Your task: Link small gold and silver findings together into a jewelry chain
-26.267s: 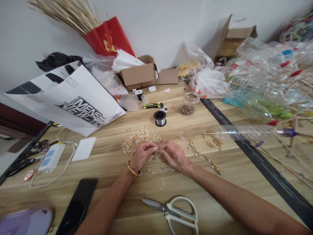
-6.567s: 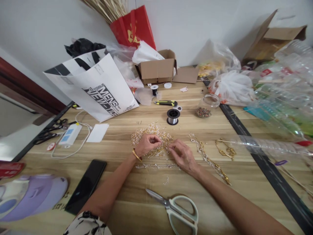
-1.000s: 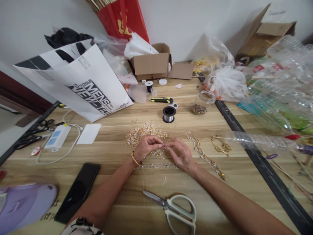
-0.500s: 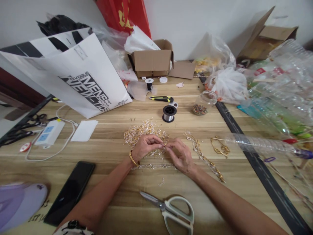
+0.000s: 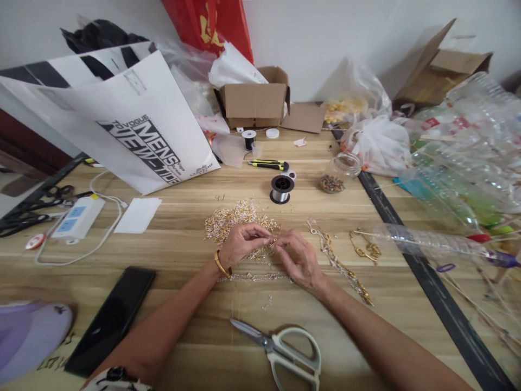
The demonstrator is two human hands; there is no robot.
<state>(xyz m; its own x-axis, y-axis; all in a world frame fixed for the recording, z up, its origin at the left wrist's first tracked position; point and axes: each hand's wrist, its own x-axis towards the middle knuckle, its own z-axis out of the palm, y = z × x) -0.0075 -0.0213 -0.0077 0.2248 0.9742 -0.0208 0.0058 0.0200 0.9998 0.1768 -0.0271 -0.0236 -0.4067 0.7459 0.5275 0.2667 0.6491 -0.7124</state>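
Observation:
My left hand [image 5: 245,242] is closed in a pinch over a heap of small gold and silver-coloured pieces [image 5: 226,221]. What sits between its fingertips is too small to name. Facing it, my right hand [image 5: 300,257] pinches thumb and forefinger close to the same spot, and what it grips cannot be made out either. A silver-coloured chain [image 5: 256,277] runs across the table just below both hands. Right of my right hand lie gold and silver chains [image 5: 337,262], with a smaller gold chain [image 5: 366,247] beyond them.
White-handled scissors [image 5: 280,347] lie in front of me, and a black phone [image 5: 112,320] is at left. Behind the heap stand a wire spool [image 5: 281,190], a yellow-black utility knife [image 5: 268,164] and a jar of beads [image 5: 336,176]. Plastic bottles [image 5: 459,157] crowd the right.
Both hands stay pinched together over the heap, with only a slight shift of the right fingers. The view has tilted a little; the objects on the table rest where they were.

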